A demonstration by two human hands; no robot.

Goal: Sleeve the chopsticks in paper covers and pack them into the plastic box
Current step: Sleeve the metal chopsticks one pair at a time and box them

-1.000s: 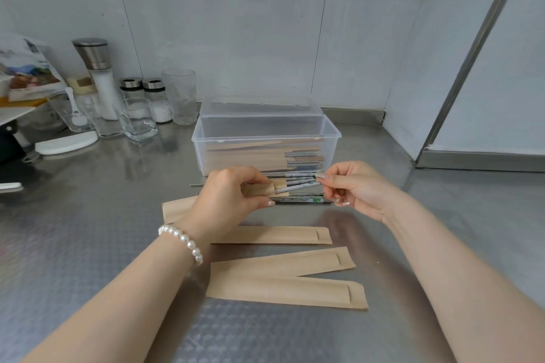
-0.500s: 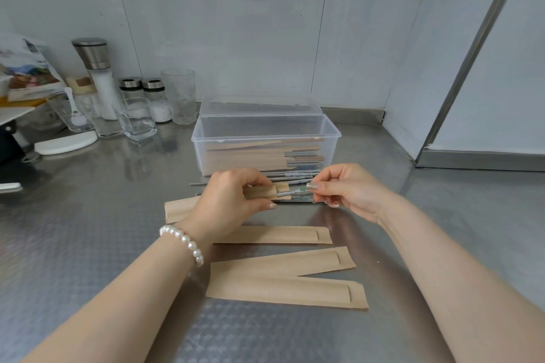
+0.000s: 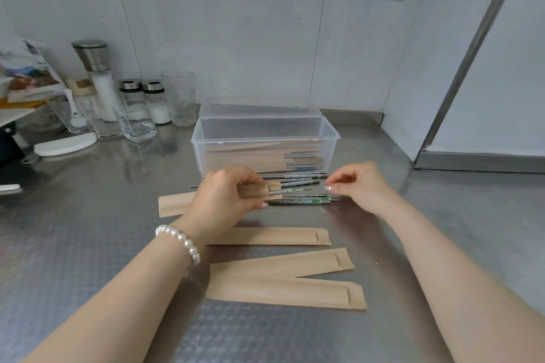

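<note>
Nearest the front edge of the steel bench (image 3: 88, 244) lay two empty paper covers (image 3: 283, 283), overlapping at their left ends and splaying apart to the right, and just beyond them a third empty cover (image 3: 271, 236) lay flat, its left end hidden under the wrist with the pearl bracelet (image 3: 180, 240).

Past those, the left hand (image 3: 221, 197) gripped a half-filled sleeve (image 3: 177, 205), thumb below and fingers curled over its open mouth, where a pair of chopsticks (image 3: 295, 188) poked out to the right. The sleeve's closed end stuck out to the left of the hand. The right hand (image 3: 362, 186) hovered just beside the chopstick tips, its fingers loosely curled and holding nothing. More loose chopsticks (image 3: 300, 200) lay on the bench under and behind the hands, crowding the space in front of the plastic box (image 3: 265, 138).

The box stood open toward the middle of the bench, sleeved chopsticks (image 3: 250, 156) stacked inside, its lid (image 3: 259, 107) propped just behind it.

Along the far left edge, against the tiled wall, stood a grinder (image 3: 97, 79), two small shakers (image 3: 144, 100) and several glasses (image 3: 178, 97).
</note>
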